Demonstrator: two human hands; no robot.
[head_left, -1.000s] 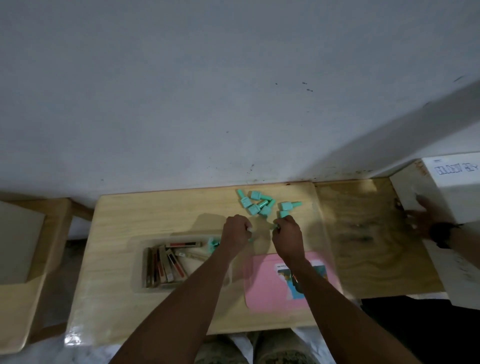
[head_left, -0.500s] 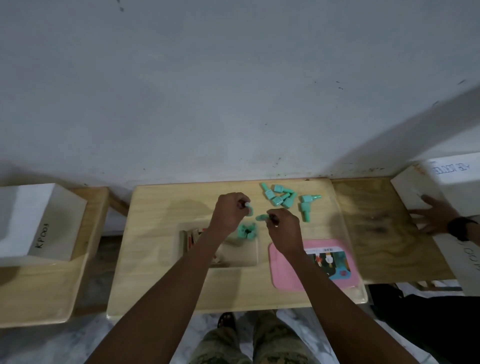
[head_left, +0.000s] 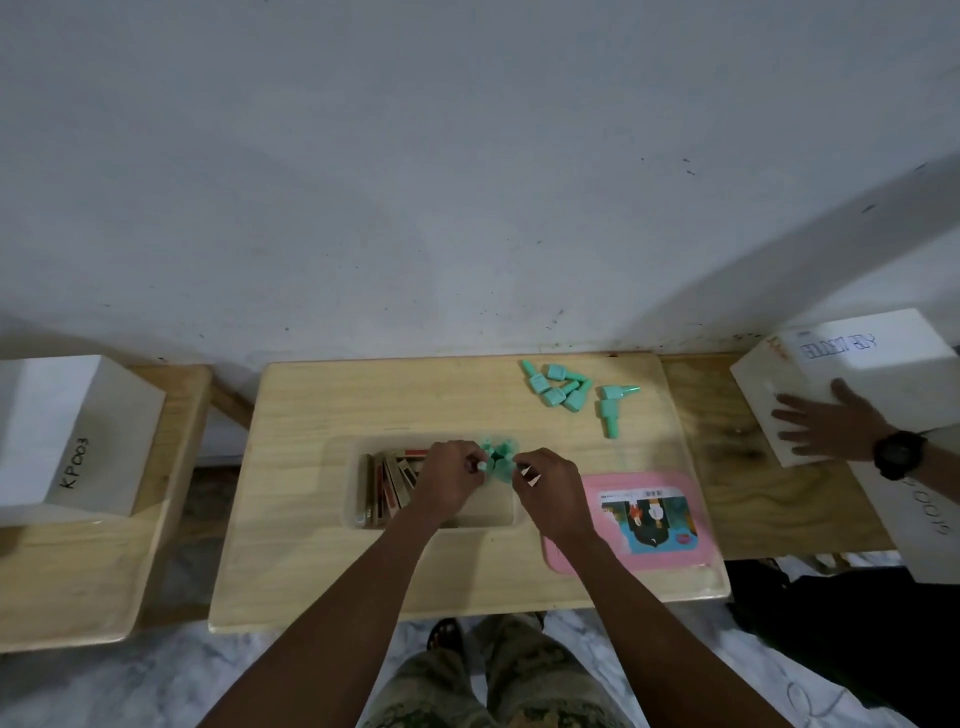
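Observation:
My left hand (head_left: 451, 478) and my right hand (head_left: 551, 491) meet over the far edge of a clear plastic tray (head_left: 498, 519) in the middle of the wooden table (head_left: 311, 519). A small heap of teal plastic pieces (head_left: 500, 453) lies in the tray between my fingertips. My left hand pinches one teal piece at its fingertips. My right hand's curled fingers pinch at the heap's right side; what they grip is partly hidden. Brown and red sticks (head_left: 387, 483) lie in the tray's left half. More teal bottle-shaped pieces (head_left: 563, 389) are scattered at the table's back right.
A pink lid with a picture card (head_left: 652, 514) lies right of the tray. Another person's hand with a black watch (head_left: 831, 423) rests on a white box (head_left: 852, 374) on the right bench. A white box marked KP003 (head_left: 67, 441) stands at the left.
Both my hands have come down and nearer to me, from above the table to the teal heap in the tray. The camera view has shifted.

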